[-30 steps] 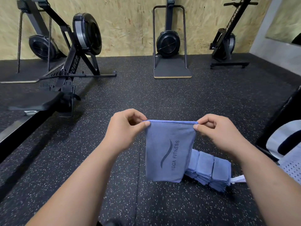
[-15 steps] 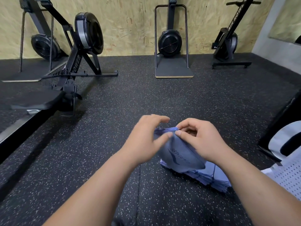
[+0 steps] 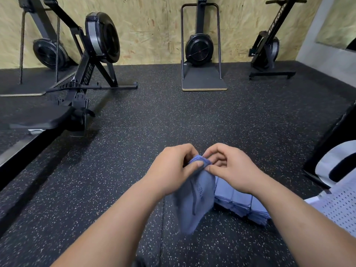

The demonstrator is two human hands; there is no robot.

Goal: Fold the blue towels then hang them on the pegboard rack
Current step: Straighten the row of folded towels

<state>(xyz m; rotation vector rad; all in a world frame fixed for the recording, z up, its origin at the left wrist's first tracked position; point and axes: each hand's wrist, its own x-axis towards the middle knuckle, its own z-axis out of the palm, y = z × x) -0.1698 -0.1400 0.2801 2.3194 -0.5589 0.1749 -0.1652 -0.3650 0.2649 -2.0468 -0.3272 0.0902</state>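
Observation:
A blue towel (image 3: 194, 201) with dark print hangs folded in half in front of me, above the speckled floor. My left hand (image 3: 173, 168) and my right hand (image 3: 229, 166) meet at its top edge, and both pinch the bunched corners between thumb and fingers. Just behind and to the right of it, a stack of blue towels (image 3: 240, 201) lies on the floor, partly hidden by my right forearm. A white pegboard (image 3: 341, 207) with rows of holes shows at the right edge.
A black rowing machine (image 3: 81, 89) stretches along the left. Three other black fan machines stand against the chipboard wall, one upright in the middle (image 3: 200, 49). A black frame with a white and black panel (image 3: 335, 162) leans at the right.
My hands came together from holding the towel spread wide, bringing its two top corners to meet. The towel now hangs narrower, folded in half.

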